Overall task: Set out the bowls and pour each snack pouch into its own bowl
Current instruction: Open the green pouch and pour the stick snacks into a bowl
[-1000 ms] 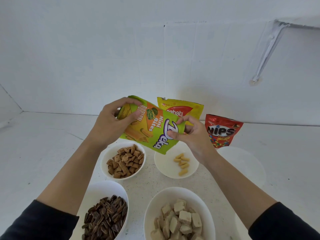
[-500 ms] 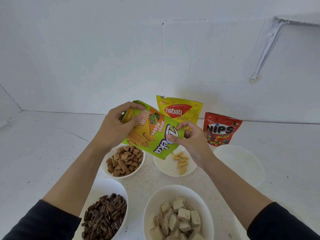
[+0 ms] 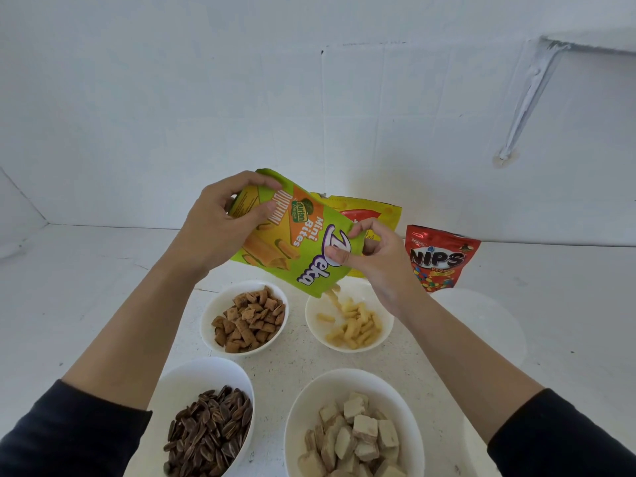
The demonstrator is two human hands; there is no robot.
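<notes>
A green Deka Mini Bites pouch (image 3: pixel 299 242) hangs tilted, mouth down to the right, over a white bowl (image 3: pixel 385 330). My left hand (image 3: pixel 220 228) grips its raised bottom end. My right hand (image 3: pixel 371 259) pinches the pouch near its open mouth. Yellow wafer sticks (image 3: pixel 354 327) fall from the mouth and lie in that bowl. Behind stand a yellow Nabati pouch (image 3: pixel 371 211), partly hidden, and a red Nips pouch (image 3: pixel 438 258). An empty white bowl (image 3: pixel 481 325) sits to the right.
Three filled white bowls stand nearer me: brown pillow snacks (image 3: pixel 247 321), striped sunflower seeds (image 3: pixel 210 432) and pale wafer cubes (image 3: pixel 354 438). A white wall rises behind, with a shelf bracket (image 3: pixel 530 94) at upper right.
The pouch has tipped further and many more wafer sticks now lie in the bowl under it. Both hands keep their hold.
</notes>
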